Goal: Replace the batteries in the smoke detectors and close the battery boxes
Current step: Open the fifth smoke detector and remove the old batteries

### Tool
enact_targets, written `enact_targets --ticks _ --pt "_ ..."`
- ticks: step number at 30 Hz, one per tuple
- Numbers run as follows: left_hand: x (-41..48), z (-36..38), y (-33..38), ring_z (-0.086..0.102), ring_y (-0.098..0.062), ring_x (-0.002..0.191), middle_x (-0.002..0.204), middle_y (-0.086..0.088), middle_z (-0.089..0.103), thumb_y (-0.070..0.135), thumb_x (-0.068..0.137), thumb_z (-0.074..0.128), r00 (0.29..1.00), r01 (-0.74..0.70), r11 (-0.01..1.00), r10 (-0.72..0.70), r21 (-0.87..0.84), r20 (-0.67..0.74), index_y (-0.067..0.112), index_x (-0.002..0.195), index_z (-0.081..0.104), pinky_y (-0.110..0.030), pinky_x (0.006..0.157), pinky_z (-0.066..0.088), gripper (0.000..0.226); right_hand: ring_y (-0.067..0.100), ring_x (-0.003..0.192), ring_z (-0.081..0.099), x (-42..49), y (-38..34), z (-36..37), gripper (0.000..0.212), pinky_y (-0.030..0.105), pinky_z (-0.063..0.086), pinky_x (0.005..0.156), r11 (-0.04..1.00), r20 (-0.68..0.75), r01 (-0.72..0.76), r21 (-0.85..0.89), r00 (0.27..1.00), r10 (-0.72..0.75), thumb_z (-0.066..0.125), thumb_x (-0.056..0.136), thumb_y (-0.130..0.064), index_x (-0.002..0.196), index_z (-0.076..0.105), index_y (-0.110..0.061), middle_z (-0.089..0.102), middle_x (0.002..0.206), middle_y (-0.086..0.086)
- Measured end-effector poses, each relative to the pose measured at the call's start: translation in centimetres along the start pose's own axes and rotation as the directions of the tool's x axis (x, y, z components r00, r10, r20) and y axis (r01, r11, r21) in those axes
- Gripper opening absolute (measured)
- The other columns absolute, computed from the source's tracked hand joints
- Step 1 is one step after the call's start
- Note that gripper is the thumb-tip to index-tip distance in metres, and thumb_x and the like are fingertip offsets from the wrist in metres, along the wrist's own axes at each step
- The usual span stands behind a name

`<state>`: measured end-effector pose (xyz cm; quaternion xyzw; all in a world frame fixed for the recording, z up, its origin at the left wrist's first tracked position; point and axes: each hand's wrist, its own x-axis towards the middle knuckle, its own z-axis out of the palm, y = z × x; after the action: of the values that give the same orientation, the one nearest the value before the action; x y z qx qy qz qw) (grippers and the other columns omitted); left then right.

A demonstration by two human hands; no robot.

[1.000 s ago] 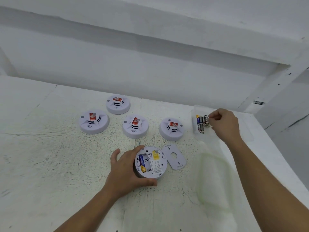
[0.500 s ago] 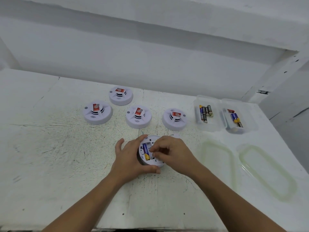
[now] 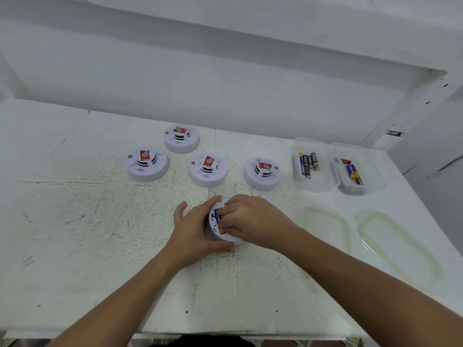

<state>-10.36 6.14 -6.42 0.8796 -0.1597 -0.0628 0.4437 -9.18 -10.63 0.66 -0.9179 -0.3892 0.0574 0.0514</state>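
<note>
counter (image 3: 75, 234): white and scuffed; we see two bare forearms come in from 6 o'clock.
left hand (image 3: 193, 229): grips the open detector (image 3: 234, 241) from its 9 o'clock side, thumb on the near rim, fingers curled round the far rim.
open detector: lies back-up on the counter just short of the middle, battery bay facing up.
bay battery (image 3: 219, 217): blue with a yellow end, lies in the bay, partly under fingers.
right hand (image 3: 253, 221): lies over the open detector from 3 o'clock, fingers bent down onto the bay; we cannot tell whether it pinches anything.
near lid (image 3: 325, 222): translucent, flat on the counter at 3 o'clock of the open detector.
outer lid (image 3: 398, 244): same kind, beside the near lid, farther toward 3 o'clock.
left detector (image 3: 147, 163): face up with a red sticker, at 10 o'clock.
middle detector (image 3: 208, 170): same, at 12 o'clock.
right detector (image 3: 261, 172): same, at 1 o'clock.
left box (image 3: 318, 182): clear, uncovered, at 2 o'clock; holds slim batteries (image 3: 307, 165) side by side.
right box (image 3: 373, 171): clear, uncovered, against the left box; holds a blue-yellow battery (image 3: 353, 172) and a red item we cannot read.
far detector (image 3: 181, 138): face up, at 11 o'clock, behind the row.
wall (image 3: 225, 83): white, at 12 o'clock behind the counter.
</note>
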Motion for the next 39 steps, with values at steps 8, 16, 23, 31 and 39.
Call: enact_targets --ticks 8,16,23,31,39 --pt "0.0 0.1 0.1 0.043 0.017 0.116 0.118 0.033 0.056 0.077 0.042 0.07 1.0 0.005 1.0 -0.005 -0.008 -0.001 0.039 0.14 0.03 -0.033 0.114 -0.01 0.113 0.026 0.057 0.054 0.2 0.0 0.0 0.01 0.034 0.047 0.043 0.996 -0.007 0.082 -0.032 0.997 -0.082 0.06 0.07 -0.007 0.06 0.06 -0.008 0.058 0.06 0.004" --pt "-0.1 0.2 0.0 0.044 0.021 0.112 0.109 0.038 0.057 0.078 0.044 0.067 1.0 -0.004 1.0 0.004 0.01 -0.01 0.038 0.139 0.031 -0.035 0.114 -0.008 0.109 0.02 0.069 0.058 -0.8 0.2 0.0 0.009 0.032 0.05 0.054 0.996 -0.086 0.015 0.089 0.996 -0.007 0.061 0.074 -0.019 0.079 0.067 -0.016 0.065 0.074 -0.001" --pt "-0.1 0.3 0.1 0.044 0.021 0.112 0.105 0.039 0.058 0.081 0.042 0.067 0.999 0.001 1.0 -0.001 -0.009 -0.032 0.039 0.138 0.032 -0.032 0.113 -0.009 0.111 0.009 0.095 0.051 -1.3 -0.8 -0.9 0.018 0.031 0.047 0.078 0.901 -0.001 -0.269 0.342 0.958 0.286 0.061 0.085 -0.028 0.097 0.073 -0.02 0.065 0.091 -0.004" --pt "-0.1 0.5 0.3 0.04 0.023 0.113 0.11 0.038 0.055 0.09 0.036 0.059 0.998 0.014 1.0 -0.014 -0.003 -0.055 0.048 0.134 0.028 -0.034 0.114 -0.007 0.111 0.01 0.078 0.067 -1.8 -0.5 -1.4 0.02 0.027 0.053 0.073 0.577 0.054 -0.46 0.675 0.81 0.583 0.065 0.077 -0.006 0.09 0.074 -0.019 0.074 0.086 -0.005" --pt "-0.2 0.8 0.4 0.042 0.007 0.118 0.124 0.026 0.052 0.088 0.046 0.059 0.996 0.012 0.995 -0.003 0.096 -0.091 0.039 0.142 0.026 -0.035 0.115 -0.007 0.112 0.019 0.066 0.058 -4.1 6.9 -4.7 0.024 0.023 0.053 0.058 -0.01 0.178 -0.271 0.962 0.603 0.778 0.063 0.074 0.018 0.087 0.066 -0.002 0.065 0.082 0.012"
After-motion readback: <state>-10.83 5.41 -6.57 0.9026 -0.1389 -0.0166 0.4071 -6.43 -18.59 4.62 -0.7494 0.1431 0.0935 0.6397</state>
